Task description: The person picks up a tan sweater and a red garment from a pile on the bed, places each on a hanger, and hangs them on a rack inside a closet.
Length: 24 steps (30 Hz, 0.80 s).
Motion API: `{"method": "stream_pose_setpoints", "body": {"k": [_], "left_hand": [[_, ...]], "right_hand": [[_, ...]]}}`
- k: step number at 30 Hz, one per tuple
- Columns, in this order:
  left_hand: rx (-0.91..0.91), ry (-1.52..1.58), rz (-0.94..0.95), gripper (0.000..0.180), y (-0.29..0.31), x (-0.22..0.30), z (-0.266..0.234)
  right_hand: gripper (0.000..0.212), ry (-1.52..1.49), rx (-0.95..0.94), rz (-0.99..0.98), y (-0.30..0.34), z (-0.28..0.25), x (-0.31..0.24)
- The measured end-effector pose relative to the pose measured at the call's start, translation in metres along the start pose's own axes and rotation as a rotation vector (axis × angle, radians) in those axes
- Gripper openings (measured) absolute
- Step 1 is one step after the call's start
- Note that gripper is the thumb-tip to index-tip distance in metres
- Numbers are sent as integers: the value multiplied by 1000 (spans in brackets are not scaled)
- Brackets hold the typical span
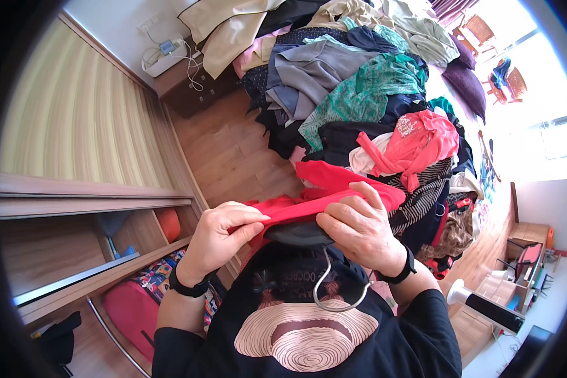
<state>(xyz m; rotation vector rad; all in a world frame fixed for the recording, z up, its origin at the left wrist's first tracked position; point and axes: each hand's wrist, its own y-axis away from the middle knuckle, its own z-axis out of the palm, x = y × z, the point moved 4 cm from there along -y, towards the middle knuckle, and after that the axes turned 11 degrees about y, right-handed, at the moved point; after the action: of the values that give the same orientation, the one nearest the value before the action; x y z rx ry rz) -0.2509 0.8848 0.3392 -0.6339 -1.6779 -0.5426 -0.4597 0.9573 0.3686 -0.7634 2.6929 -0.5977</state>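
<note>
Both of my hands hold a bright red garment (324, 192) stretched between them in front of my chest. My left hand (230, 230) pinches its edge between thumb and fingers. My right hand (362, 230) is closed on the other side of the cloth, its index finger raised. Just under the fabric is a black clothes hanger (296, 234), its metal hook (334, 307) curving down toward me. Part of the hanger is hidden by the cloth and my right hand, so I cannot tell how far it sits inside the garment.
Ahead lies a large heap of clothes (353, 94), with a coral top (422, 138) nearest. On the left stands an open wardrobe (94, 214) holding a pink bag (129, 309). A small dark cabinet (198, 88) with cables is at far left. A desk (529, 264) stands right.
</note>
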Motion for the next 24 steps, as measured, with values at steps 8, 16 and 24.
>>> {"method": "stream_pose_setpoints", "body": {"k": [8, 16, 24], "left_hand": [[259, 522, -338, 9, -3, -21, 4], [194, 332, -422, 14, 2, -13, -1], [419, -8, -235, 26, 23, -34, 12]], "right_hand": [[28, 44, -60, -10, 5, 3, 0], [23, 120, -9, 16, 1, 3, 4], [28, 119, -13, 49, -4, -1, 13]]}}
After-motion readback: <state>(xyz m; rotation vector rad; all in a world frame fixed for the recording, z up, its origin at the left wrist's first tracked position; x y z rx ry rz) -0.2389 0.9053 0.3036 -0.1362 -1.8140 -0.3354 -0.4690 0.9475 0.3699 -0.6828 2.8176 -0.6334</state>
